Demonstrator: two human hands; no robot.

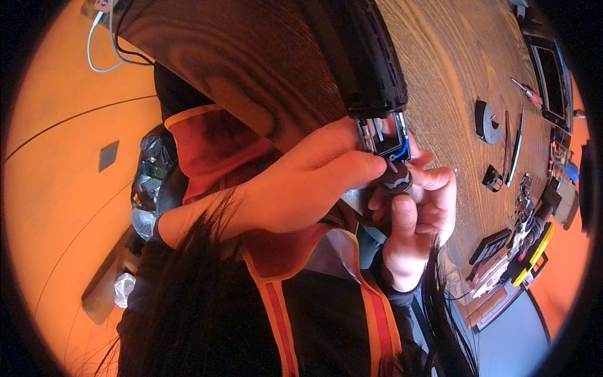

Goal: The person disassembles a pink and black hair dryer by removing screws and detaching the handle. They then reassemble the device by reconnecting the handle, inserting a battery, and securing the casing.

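A long black housing [361, 56] reaches from the top of the view down to my hands. Its near end is an open frame [380, 135] with metal strips and a blue wire [400, 152] showing inside. My left hand [320, 173] is closed around this open end, its thumb lying along the lower edge; some of its fingers are hidden beneath. Just below the frame, a small dark round part [397, 179] is held between the fingers of my right hand [421, 213]. Whether that part touches the frame is unclear.
On the wooden table [446, 81] to the right lie a grey tape roll [488, 122], a small black part [493, 178], a red-handled screwdriver [529, 93] and thin tools. Boxes, a yellow item [534, 254] and a screen device [548, 78] line the far right. A bag [154, 166] sits at left.
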